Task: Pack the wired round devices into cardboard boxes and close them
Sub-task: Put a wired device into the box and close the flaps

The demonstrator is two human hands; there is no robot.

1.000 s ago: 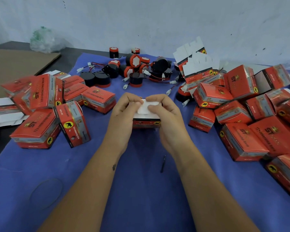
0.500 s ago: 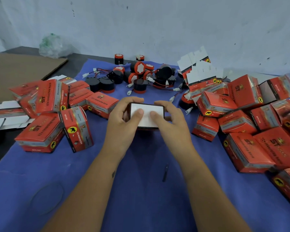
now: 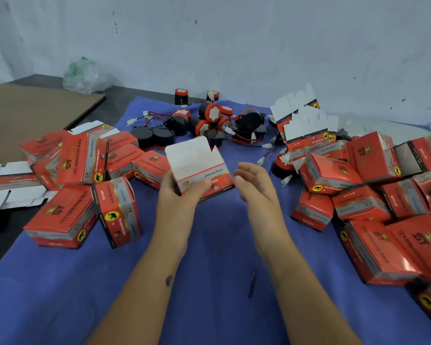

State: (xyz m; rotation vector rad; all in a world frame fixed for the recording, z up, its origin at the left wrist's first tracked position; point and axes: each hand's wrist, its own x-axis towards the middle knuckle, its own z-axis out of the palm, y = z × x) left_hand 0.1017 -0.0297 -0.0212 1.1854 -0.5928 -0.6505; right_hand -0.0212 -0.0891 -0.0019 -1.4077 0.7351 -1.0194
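My left hand (image 3: 179, 195) grips a red cardboard box (image 3: 204, 179) at its lower left corner, thumb across the front face. The box is lifted off the blue cloth and its white top flap (image 3: 190, 155) stands open. My right hand (image 3: 255, 183) hovers just right of the box with fingers loosely spread, apart from it and holding nothing. Behind the box lies a pile of round black-and-red wired devices (image 3: 209, 118) with white connectors. What the box holds inside is hidden.
Closed red boxes lie heaped at the left (image 3: 70, 195) and at the right (image 3: 373, 195). Flat unfolded box blanks stand at the back right (image 3: 304, 120) and lie at the far left (image 3: 8, 178). A small dark stick (image 3: 252, 282) lies on the blue cloth (image 3: 209, 295).
Both hands pressed on the box's white flap before. Now my left hand has raised the box with the flap standing open, and my right hand has let go and moved right.
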